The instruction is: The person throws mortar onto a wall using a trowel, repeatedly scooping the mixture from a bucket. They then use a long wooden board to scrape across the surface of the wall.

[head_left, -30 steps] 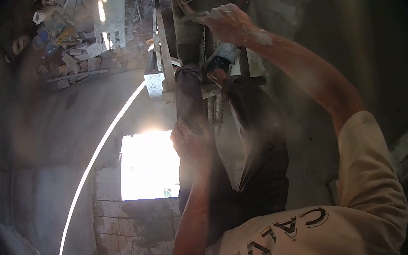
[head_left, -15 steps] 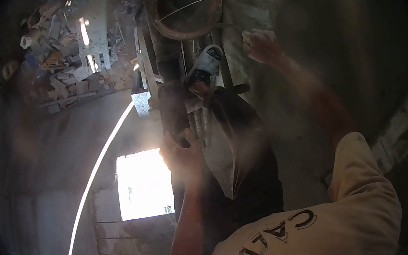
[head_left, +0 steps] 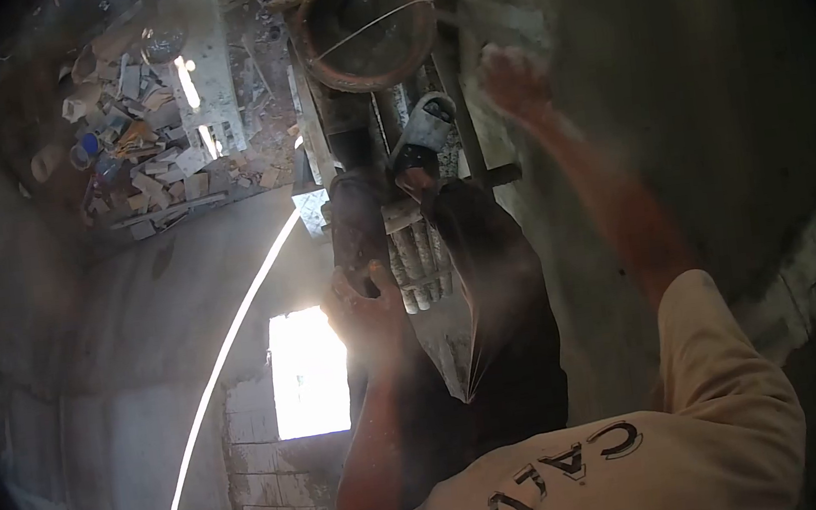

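Note:
My right hand (head_left: pixel 514 84) is raised against the grey plastered wall (head_left: pixel 672 94). Its whitish, dusty fingers are curled closed, and I cannot tell what is in them. My left hand (head_left: pixel 368 300) rests low on my dark-trousered leg (head_left: pixel 359 225), thumb and fingers apart, with dark cloth showing between them. Ahead of my feet stands a round tub (head_left: pixel 367 28) with a thin wire handle across its top and grey stuff inside. One foot wears a grey sandal (head_left: pixel 426 127) and stands on the slatted wooden scaffold (head_left: pixel 418 254).
Below to the left lies a heap of rubble and scraps (head_left: pixel 148 134) on the floor. A bright window opening (head_left: pixel 309 372) breaks the block wall (head_left: pixel 259 489). A beam end (head_left: pixel 500 176) sticks out beside my leg, towards the plastered wall.
The view has shifted, so the window and rubble appear farther right and the tub slightly lower and left. My right hand appears slightly higher on the wall; my left hand stays on my leg.

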{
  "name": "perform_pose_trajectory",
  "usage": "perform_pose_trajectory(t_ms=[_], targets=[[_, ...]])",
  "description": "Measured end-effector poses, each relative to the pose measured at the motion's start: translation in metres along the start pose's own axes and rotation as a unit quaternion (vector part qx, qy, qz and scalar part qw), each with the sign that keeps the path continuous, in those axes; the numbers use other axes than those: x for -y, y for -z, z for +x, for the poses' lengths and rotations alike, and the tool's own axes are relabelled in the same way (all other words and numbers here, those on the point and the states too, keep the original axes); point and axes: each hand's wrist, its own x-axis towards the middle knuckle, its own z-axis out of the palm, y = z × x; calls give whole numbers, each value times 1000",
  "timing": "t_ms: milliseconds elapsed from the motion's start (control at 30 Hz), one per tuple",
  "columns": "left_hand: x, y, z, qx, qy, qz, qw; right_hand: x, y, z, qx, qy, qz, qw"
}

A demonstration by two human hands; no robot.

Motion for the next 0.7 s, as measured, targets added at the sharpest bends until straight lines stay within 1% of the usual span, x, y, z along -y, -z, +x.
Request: perform_pose_trajectory(t_ms=[33, 100, 133, 167, 200, 233, 267, 300, 367, 400, 467, 533, 600, 633, 700], targets=[[2, -1, -3, 1, -16, 4, 1000, 13, 1, -10, 7, -10, -19, 1000], [3, 0, -7, 7, -20, 4, 1000, 58, -5, -26, 135, 18, -26, 990], [2, -1, -4, 4, -21, 0, 1000, 79, -21, -29, 204, 71, -32, 976], [-1, -3, -2, -2, -17, 3, 1000, 106, -56, -34, 214, -56, 63, 973], [-3, -2, -5, -3, -13, 9, 1000, 136, -47, -32, 240, -178, 175, 938], [-3, -1, -7, -4, -10, 16, 1000, 167, -38, -29, 235, -304, 272, 882], [-6, -4, -4, -5, -5, 14, 1000, 190, 8, -13, 232, -410, 379, 796], [-7, -5, -3, -6, 0, 14, 1000, 197, 6, -7, 232, -346, 360, 835], [0, -1, -8, 5, 13, 11, 1000, 208, 10, -16, 244, -223, 309, 892], [0, 0, -9, 8, 19, 0, 1000, 205, 16, -25, 239, -167, 266, 919], [-5, -2, -9, 9, 26, -19, 999, 178, 35, -50, 222, -54, 167, 959], [-2, -4, -11, 4, 32, -23, 999, 135, 6, -71, 165, -124, 163, 965], [-1, -6, -12, 6, 44, -31, 999, 101, 15, -57, 117, -318, 229, 912], [0, -7, -13, 9, 50, -32, 998, 94, 73, -28, 124, -391, 248, 878], [2, -8, -14, 12, 45, -33, 998, 63, 86, 15, 130, -346, 249, 895]])
